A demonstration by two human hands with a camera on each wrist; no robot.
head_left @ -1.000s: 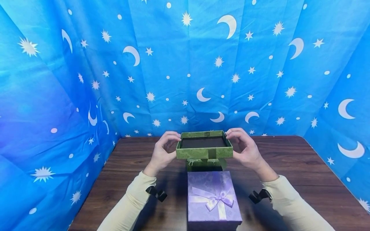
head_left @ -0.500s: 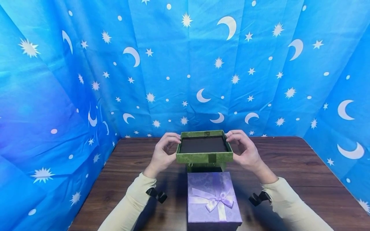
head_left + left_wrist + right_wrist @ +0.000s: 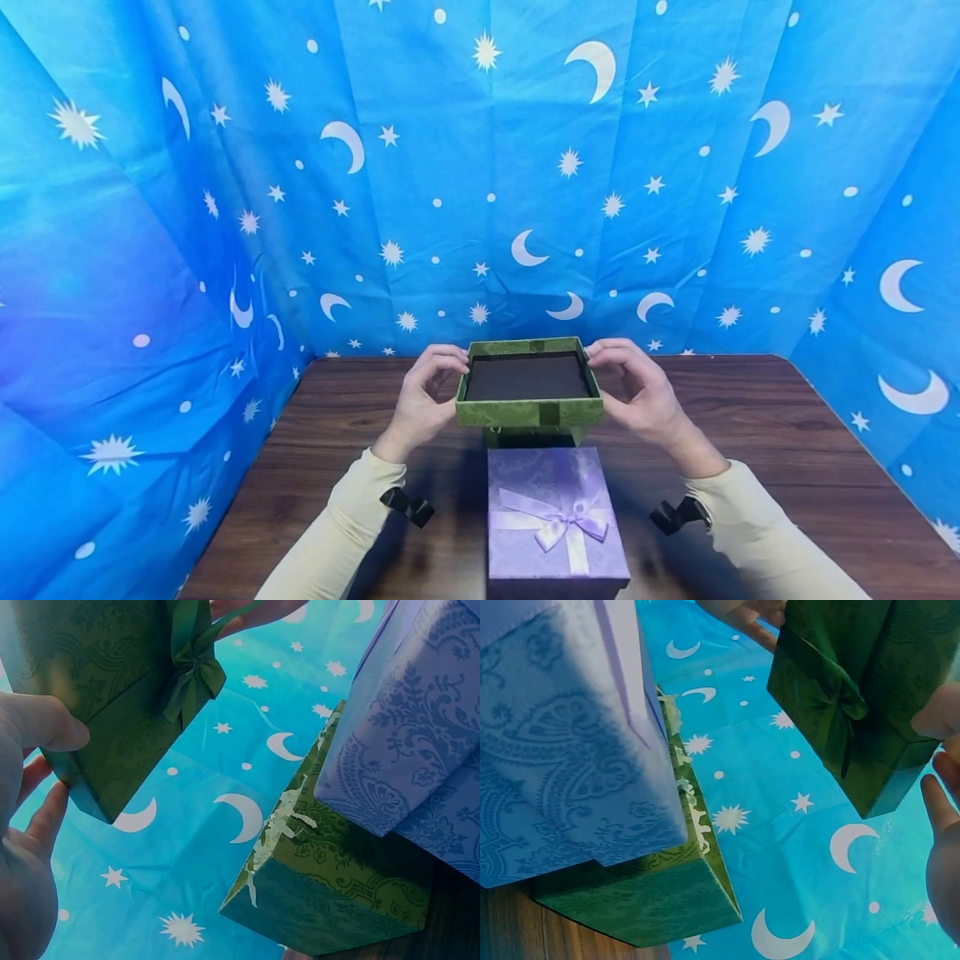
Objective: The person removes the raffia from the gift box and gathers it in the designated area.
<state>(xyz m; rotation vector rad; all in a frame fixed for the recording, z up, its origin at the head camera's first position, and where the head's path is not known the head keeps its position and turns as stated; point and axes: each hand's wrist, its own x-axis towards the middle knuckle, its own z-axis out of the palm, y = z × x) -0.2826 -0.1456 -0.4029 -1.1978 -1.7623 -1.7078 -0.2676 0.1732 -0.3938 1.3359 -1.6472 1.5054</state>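
Between both hands is a green box lid (image 3: 517, 412), its dark inside facing me and a ribbon bow (image 3: 196, 679) on its outer face. My left hand (image 3: 423, 400) grips the lid's left side, thumb on the outer face and fingers at the rim. On the right side my right hand (image 3: 641, 400) holds it the same way. Below the lid stands the open green box (image 3: 352, 892), with pale paper shreds (image 3: 690, 787) along its rim; the lid hides much of it in the head view. A lilac gift box (image 3: 547, 558) with a satin bow stands nearer me.
All of this is over a dark wooden table (image 3: 337, 467). Blue cloth (image 3: 450, 167) printed with moons and stars hangs behind and at both sides. A black camera mount (image 3: 408, 506) sits at each wrist.
The lid has tilted slightly, showing more of its dark inside, and its near edge has dropped to cover more of the green box. Both hands keep their hold; the lilac box stays put.
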